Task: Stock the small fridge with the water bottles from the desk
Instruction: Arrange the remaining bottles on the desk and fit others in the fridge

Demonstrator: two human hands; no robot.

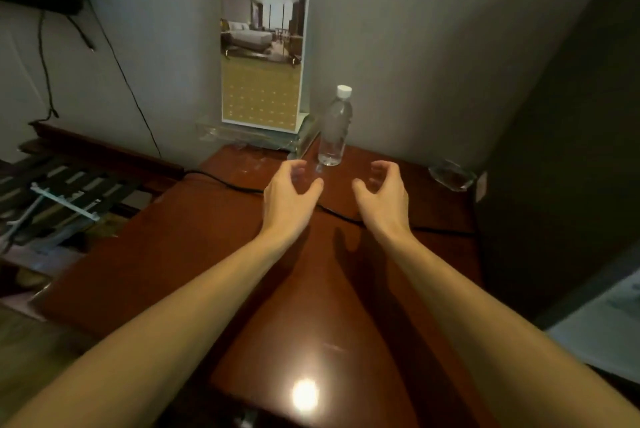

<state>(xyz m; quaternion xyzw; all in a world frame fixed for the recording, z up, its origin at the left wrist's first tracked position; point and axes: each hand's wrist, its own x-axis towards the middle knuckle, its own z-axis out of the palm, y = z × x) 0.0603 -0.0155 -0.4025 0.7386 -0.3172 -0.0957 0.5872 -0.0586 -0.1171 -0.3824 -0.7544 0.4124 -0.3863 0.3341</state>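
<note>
Head view shows a person's left hand (291, 190) and right hand (381, 190) held out over a desk (194, 240), both with fingers spread and loosely curved, holding nothing; the water bottle (333, 130) stands upright just beyond them at twelve o'clock, near the wall, touched by neither hand; no fridge can be made out for certain. The likeliest slip is a knock; the bottle is tall, narrow and thin-walled, so a fingertip striking its shoulder would probably tip it toward the calendar (261, 47) at its eleven o'clock. Its clear plastic looks smooth and shows no label, so a loose hold may slide and a hard squeeze may dent it; two hands closing on one slim thing could crowd each other. A black cable (239, 188) crosses the desk from nine to three o'clock under the wrists and could snag a dragged bottle; a glass dish (450, 175) sits at the right hand's three o'clock. The desk is glossy red-brown wood with lamp glare; the cap (344, 91) is white and round; the calendar is flat card in a clear stand (242, 135).
</note>
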